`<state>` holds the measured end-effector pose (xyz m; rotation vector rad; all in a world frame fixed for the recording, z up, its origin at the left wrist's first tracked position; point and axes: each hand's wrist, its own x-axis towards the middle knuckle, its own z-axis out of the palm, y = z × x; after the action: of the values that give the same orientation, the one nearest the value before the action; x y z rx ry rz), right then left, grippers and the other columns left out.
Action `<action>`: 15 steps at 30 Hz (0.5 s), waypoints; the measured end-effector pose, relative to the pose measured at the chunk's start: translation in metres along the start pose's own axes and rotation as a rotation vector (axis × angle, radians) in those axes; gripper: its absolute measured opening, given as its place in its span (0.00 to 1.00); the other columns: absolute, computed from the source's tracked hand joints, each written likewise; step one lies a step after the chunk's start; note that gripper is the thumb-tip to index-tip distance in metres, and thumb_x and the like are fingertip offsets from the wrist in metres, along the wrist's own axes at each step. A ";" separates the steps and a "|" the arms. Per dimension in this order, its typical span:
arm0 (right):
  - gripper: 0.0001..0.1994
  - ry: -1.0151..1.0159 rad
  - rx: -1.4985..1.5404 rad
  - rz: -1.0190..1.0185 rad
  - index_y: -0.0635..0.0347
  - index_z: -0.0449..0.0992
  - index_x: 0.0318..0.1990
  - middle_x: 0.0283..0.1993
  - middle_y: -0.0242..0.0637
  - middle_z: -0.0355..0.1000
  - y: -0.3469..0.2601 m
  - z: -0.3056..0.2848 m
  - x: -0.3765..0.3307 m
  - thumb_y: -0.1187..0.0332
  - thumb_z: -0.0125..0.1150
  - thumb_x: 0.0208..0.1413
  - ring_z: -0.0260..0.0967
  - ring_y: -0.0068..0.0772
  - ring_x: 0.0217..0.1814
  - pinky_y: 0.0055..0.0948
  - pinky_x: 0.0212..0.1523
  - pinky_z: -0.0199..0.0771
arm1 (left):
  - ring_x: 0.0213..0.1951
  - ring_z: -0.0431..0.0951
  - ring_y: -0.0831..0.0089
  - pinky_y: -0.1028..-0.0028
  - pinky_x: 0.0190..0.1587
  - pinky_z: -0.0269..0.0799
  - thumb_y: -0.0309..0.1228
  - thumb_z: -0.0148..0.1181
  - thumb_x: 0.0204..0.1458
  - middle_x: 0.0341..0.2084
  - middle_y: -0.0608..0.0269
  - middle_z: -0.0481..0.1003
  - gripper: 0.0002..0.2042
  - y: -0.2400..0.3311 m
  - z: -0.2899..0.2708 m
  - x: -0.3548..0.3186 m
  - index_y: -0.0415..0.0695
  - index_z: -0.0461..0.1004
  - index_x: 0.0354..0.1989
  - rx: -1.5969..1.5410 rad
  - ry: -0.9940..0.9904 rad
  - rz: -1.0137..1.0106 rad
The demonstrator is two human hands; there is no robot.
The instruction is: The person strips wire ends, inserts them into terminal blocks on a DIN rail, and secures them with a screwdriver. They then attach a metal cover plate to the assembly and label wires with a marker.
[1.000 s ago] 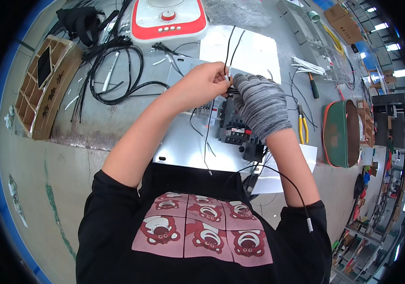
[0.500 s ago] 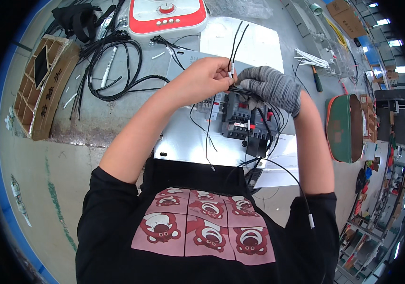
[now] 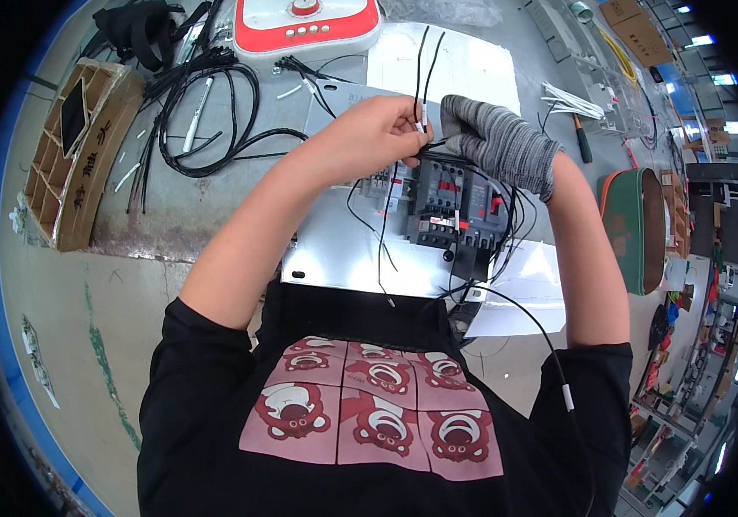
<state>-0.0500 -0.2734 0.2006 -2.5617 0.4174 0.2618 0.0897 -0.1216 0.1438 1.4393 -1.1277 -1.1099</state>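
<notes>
My bare left hand (image 3: 390, 129) is closed in a pinch on black wires (image 3: 429, 73). Two of their ends stand up past the fingertips, and white marker sleeves show at the pinch. Just right of it is my right hand (image 3: 498, 142) in a grey knit glove, its fingers curled together by the dark wire bundle; what they grip is hidden. Below both hands, black circuit breakers (image 3: 459, 202) sit on a shiny metal plate (image 3: 343, 258). More black wires loop around the breakers' right side, and one with a white sleeve (image 3: 567, 396) hangs over my right side.
Coiled black cable (image 3: 253, 95) and a white marker pen (image 3: 198, 116) lie at the left, beside a divided cardboard box (image 3: 97, 164). A red-and-white machine (image 3: 307, 33) stands at the back. Farther right are a screwdriver (image 3: 582, 138), white strips (image 3: 572, 102) and a green bin (image 3: 636, 228).
My gloved right hand has shifted slightly right, opening a gap from the left hand and uncovering more of the breakers. My left hand keeps its pinch on the wires.
</notes>
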 end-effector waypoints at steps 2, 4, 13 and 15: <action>0.17 -0.008 0.092 0.017 0.63 0.74 0.50 0.40 0.41 0.76 0.001 0.003 -0.001 0.62 0.59 0.59 0.71 0.28 0.41 0.26 0.46 0.72 | 0.31 0.76 0.79 0.78 0.36 0.71 0.30 0.55 0.57 0.28 0.68 0.74 0.08 0.000 0.000 0.000 0.38 0.72 0.40 -0.017 -0.005 -0.001; 0.18 -0.101 0.289 0.072 0.63 0.74 0.52 0.42 0.41 0.77 0.004 0.002 0.005 0.61 0.60 0.59 0.72 0.28 0.42 0.25 0.48 0.72 | 0.31 0.77 0.78 0.78 0.37 0.71 0.30 0.55 0.57 0.28 0.67 0.74 0.08 0.002 -0.002 0.001 0.38 0.71 0.40 -0.039 -0.008 0.007; 0.13 -0.010 0.075 0.044 0.64 0.77 0.34 0.27 0.40 0.75 0.000 0.001 0.009 0.61 0.63 0.53 0.71 0.35 0.30 0.31 0.37 0.73 | 0.32 0.77 0.78 0.78 0.37 0.72 0.29 0.55 0.57 0.29 0.66 0.75 0.08 -0.002 -0.002 0.003 0.37 0.72 0.39 -0.039 0.005 -0.012; 0.10 0.058 -0.100 0.042 0.63 0.76 0.33 0.27 0.41 0.74 -0.011 0.000 0.005 0.64 0.62 0.52 0.72 0.39 0.31 0.33 0.37 0.73 | 0.29 0.79 0.77 0.77 0.33 0.72 0.29 0.56 0.56 0.26 0.63 0.76 0.09 -0.003 0.001 0.005 0.35 0.73 0.37 -0.053 0.054 0.019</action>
<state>-0.0418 -0.2657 0.2042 -2.6654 0.4916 0.2295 0.0893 -0.1261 0.1404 1.4064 -1.0642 -1.0742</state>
